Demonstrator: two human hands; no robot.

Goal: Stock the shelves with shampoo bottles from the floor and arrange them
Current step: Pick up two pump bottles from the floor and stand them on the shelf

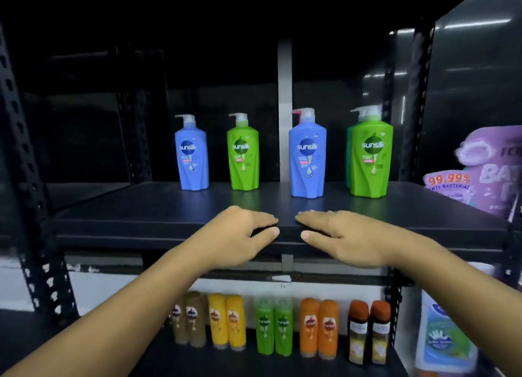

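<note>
Shelf (141, 224) edge under hands (240, 235) (347, 237) — bottles (308, 156) stand beyond.

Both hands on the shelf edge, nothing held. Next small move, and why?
Probably lift the left hand and right hand off the shelf lip and go down for another bottle: both hold nothing, and the four front pump bottles stand upright, roughly evenly spaced, so nothing there seems to need straightening.

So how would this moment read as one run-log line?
left hand: open, rests on upper shelf front edge | right hand: same | Sunsilk pump bottles: upright, blue, green, blue, green | held: nothing
</note>
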